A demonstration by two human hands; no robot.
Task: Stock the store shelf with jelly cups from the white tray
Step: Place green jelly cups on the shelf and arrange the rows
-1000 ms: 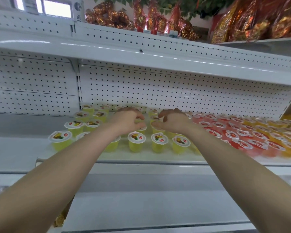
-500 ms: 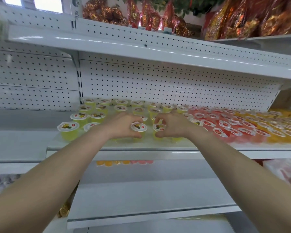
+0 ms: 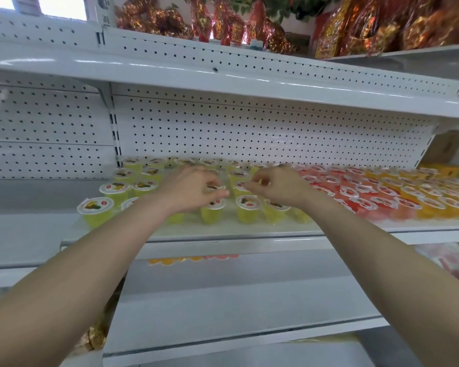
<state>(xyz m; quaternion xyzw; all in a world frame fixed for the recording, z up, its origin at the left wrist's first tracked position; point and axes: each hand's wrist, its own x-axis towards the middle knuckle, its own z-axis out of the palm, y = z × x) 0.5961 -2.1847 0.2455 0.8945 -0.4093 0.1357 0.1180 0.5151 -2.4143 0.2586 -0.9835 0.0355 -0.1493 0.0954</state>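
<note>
Several yellow jelly cups (image 3: pixel 95 207) with white printed lids stand in rows on the left half of the white shelf (image 3: pixel 223 234). Red cups (image 3: pixel 350 192) and orange cups (image 3: pixel 432 203) fill the right half. My left hand (image 3: pixel 188 189) is over the middle yellow rows, fingers curled around one yellow cup (image 3: pixel 214 187). Just to its right, my right hand (image 3: pixel 278 186) pinches the lid edge of a neighbouring yellow cup (image 3: pixel 241 185). Both hands are slightly blurred. The white tray is not in view.
A white shelf board (image 3: pixel 223 83) overhangs close above the cups, with a perforated back panel (image 3: pixel 249 133) behind them. Red and gold foil packets (image 3: pixel 249 25) sit on top. A bare lower shelf (image 3: pixel 223 300) juts out beneath my forearms. Left of the cups, the shelf bay (image 3: pixel 24 221) is bare.
Both hands came forward from the back rows to the front-row cups, then shifted back a little onto the middle rows. They stay close together.
</note>
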